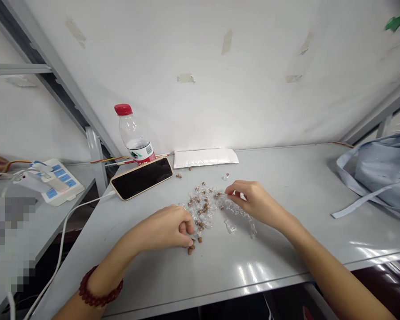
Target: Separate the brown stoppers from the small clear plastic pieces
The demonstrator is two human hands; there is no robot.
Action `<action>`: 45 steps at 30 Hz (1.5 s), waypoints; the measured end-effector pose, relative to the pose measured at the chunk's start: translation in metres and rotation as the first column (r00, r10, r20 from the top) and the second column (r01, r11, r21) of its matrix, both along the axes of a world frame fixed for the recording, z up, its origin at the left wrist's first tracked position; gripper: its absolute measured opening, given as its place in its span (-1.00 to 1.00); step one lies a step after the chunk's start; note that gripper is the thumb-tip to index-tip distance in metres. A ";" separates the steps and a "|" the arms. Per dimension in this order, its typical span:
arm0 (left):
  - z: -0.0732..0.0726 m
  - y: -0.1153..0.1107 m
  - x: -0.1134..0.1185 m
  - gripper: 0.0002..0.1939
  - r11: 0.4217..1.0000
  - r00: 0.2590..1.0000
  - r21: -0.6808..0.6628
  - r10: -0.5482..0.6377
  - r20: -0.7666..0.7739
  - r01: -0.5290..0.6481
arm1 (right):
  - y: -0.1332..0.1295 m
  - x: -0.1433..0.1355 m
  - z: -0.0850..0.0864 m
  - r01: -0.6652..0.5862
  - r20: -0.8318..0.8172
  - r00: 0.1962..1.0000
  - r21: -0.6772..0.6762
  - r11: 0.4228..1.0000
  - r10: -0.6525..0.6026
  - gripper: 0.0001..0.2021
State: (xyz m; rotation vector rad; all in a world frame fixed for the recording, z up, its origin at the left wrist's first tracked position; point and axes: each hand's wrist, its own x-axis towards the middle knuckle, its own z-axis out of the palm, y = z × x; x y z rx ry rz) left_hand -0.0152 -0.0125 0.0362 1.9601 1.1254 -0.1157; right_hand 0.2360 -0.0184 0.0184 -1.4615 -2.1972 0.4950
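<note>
Head view: small clear vials (206, 219) lie heaped on the bench (286, 253) between the fingers. Those of the left hand (166, 226) curl beside loose corks (190, 250); those of the right hand (255, 200) bend beside a corked vial (219, 195). Whether either grips cannot be told.

The small stubby cork stoppers (200, 240) were brown, the little rounded vials (230, 227) clear, the round beaded bracelet (100, 301) dark red, the flat desktop (286, 186) plain grey

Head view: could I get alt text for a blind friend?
A left hand and right hand flank a heap of tiny clear bottles and brown corks on a gray desk. At back left: a smartphone and red-capped water bottle.
</note>
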 end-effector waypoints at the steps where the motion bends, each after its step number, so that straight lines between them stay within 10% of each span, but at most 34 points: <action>1: -0.001 0.000 0.001 -0.85 1.000 1.000 -0.009 -0.012 0.013 0.012 | 0.000 0.004 0.003 0.011 0.018 1.000 -0.024 1.000 -0.011 -0.83; 26: -0.006 -0.001 0.001 -0.88 0.996 0.995 0.051 -0.064 -0.072 0.067 | 0.003 0.001 -0.004 -0.062 0.125 0.988 -0.195 0.979 0.087 -0.80; 45: -0.010 -0.005 0.019 -0.86 0.962 0.904 0.107 0.195 0.381 -0.252 | 0.002 -0.004 -0.009 -0.122 0.046 0.990 -0.150 0.981 0.131 -0.90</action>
